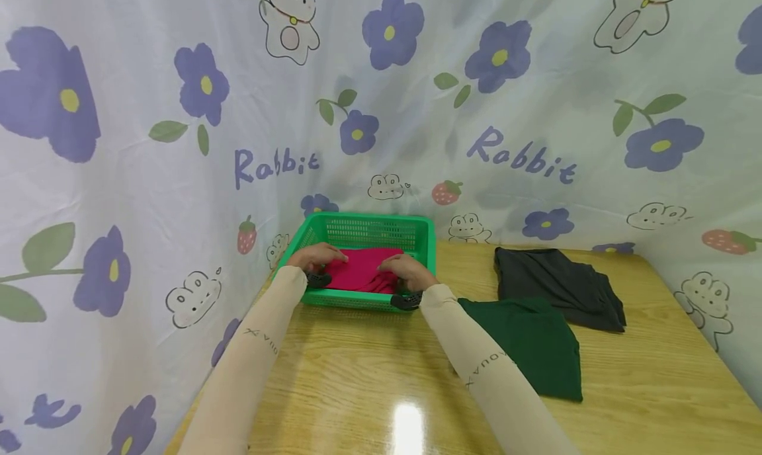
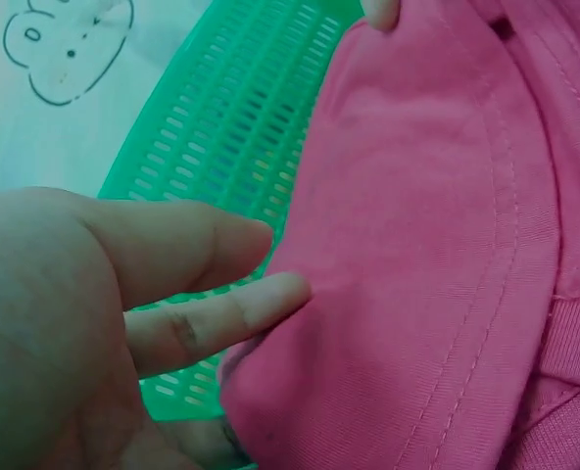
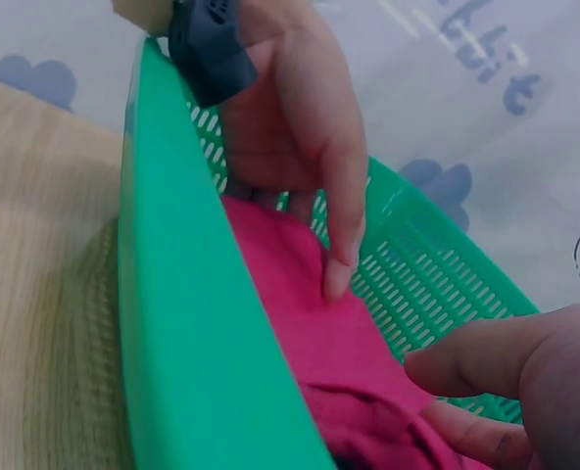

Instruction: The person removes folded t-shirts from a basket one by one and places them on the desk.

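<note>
A folded pink garment (image 1: 364, 268) lies in a green plastic basket (image 1: 357, 299), with a stitched hem showing in the left wrist view. My left hand (image 1: 319, 255) is at the garment's left side. Straight fingers (image 2: 236, 313) touch its edge, and another finger goes partly out of sight beneath the cloth. On the right side, my right hand (image 1: 408, 270) reaches over the rim. One of its fingers (image 3: 481, 431) touches the garment while the thumb stands apart from it. Cloth hides some fingertips.
A dark green folded garment (image 1: 532, 342) lies on the wooden table (image 1: 357, 369), right of the basket. Behind it is a dark grey folded garment (image 1: 553, 283). A printed curtain (image 1: 387, 111) hangs close behind the table and along its left side.
</note>
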`<state>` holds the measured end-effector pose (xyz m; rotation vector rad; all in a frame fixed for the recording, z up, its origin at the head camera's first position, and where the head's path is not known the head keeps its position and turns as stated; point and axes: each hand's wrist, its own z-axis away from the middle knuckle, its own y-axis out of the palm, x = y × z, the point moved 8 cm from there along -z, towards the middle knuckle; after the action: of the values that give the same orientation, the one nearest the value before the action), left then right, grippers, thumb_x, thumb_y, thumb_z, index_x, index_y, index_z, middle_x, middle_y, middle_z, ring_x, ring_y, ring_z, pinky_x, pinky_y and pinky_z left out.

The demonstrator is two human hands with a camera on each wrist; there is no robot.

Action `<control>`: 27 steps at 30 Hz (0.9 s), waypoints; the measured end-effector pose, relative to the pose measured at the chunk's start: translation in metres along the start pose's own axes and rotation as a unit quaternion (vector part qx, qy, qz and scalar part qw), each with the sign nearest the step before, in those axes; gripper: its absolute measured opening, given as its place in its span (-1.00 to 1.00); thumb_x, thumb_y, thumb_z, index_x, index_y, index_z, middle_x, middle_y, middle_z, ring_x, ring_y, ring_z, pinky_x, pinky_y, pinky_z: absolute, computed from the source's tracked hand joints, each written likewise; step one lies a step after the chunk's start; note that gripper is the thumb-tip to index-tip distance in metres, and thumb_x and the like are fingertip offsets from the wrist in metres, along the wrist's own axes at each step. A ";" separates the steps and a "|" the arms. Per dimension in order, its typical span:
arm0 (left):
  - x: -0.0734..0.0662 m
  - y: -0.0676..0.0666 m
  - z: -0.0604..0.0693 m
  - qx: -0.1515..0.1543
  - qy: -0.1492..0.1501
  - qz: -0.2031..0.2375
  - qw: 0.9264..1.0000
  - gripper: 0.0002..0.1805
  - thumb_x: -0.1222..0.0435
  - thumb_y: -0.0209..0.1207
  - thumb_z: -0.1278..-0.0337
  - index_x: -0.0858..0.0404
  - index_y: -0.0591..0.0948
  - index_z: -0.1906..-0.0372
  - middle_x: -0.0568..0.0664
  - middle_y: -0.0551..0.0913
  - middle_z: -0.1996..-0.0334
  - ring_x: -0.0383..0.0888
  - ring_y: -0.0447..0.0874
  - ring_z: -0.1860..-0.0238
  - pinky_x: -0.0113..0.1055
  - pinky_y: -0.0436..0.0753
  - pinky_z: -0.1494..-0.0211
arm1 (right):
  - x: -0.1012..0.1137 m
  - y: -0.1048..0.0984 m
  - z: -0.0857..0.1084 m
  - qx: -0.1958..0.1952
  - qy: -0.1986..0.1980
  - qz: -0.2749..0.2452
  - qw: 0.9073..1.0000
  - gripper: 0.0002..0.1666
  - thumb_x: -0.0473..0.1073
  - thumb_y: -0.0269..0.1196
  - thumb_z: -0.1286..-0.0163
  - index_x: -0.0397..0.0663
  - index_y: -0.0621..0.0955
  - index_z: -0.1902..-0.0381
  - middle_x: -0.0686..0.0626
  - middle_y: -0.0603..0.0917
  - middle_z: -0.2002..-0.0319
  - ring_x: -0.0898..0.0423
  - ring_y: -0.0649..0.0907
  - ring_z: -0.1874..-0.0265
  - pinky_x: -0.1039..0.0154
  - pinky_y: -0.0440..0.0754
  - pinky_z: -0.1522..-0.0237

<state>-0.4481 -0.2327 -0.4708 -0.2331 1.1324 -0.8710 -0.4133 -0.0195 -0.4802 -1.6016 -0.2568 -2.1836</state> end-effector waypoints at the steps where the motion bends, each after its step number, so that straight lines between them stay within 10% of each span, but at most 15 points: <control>1: 0.000 0.000 0.000 0.000 0.003 -0.003 1.000 -0.37 0.09 0.06 -0.57 0.35 0.35 -0.53 0.34 0.10 -0.58 0.28 0.07 -0.56 0.12 0.33 -0.46 | 0.000 0.000 0.000 0.001 -0.002 0.000 1.000 -0.56 -0.23 0.22 -0.50 -0.38 0.59 -0.24 -0.12 0.68 0.09 0.15 0.54 0.47 0.20 0.51 0.30; 6: -0.003 0.001 -0.002 0.007 0.024 -0.004 1.000 -0.43 0.12 0.05 -0.59 0.37 0.41 -0.48 0.31 0.24 -0.52 0.23 0.23 -0.50 0.05 0.38 -0.43 | 0.000 0.001 -0.001 -0.004 -0.001 -0.003 1.000 -0.50 -0.21 0.27 -0.50 -0.31 0.55 -0.31 -0.06 0.64 0.10 0.18 0.52 0.47 0.23 0.50 0.33; 13: -0.005 0.004 -0.002 0.022 0.032 0.053 0.998 -0.57 0.30 0.11 -0.55 0.40 0.51 -0.37 0.26 0.46 -0.33 -0.11 0.58 0.09 -0.31 0.59 0.08 | 0.000 0.003 0.001 -0.007 -0.011 -0.002 1.000 -0.45 -0.17 0.42 -0.39 -0.22 0.56 -0.27 -0.01 0.64 0.22 0.17 0.52 0.52 0.27 0.55 0.41; 19: -0.007 -0.004 0.004 0.012 0.028 0.036 0.999 -0.59 0.30 0.20 -0.47 0.26 0.59 -0.33 0.16 0.61 -0.15 -0.30 0.23 0.67 -0.44 0.35 0.59 | 0.011 0.002 0.009 -0.029 -0.061 0.015 0.998 -0.46 -0.23 0.45 -0.36 -0.32 0.58 -0.22 -0.05 0.64 0.13 0.22 0.54 0.53 0.36 0.53 0.44; 27: 0.001 -0.013 0.008 -0.003 0.033 0.031 0.999 -0.55 0.23 0.28 -0.42 0.16 0.60 -0.34 -0.11 0.55 0.68 -0.29 -0.07 0.75 -0.43 0.15 0.70 | 0.019 -0.002 0.012 -0.045 -0.117 0.066 0.990 -0.54 -0.26 0.48 -0.32 -0.30 0.65 -0.14 -0.12 0.62 0.04 0.18 0.57 0.48 0.33 0.56 0.42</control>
<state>-0.4474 -0.2440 -0.4608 -0.1741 1.1981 -0.8263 -0.4082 -0.0171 -0.4587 -1.8705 -0.1167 -1.9342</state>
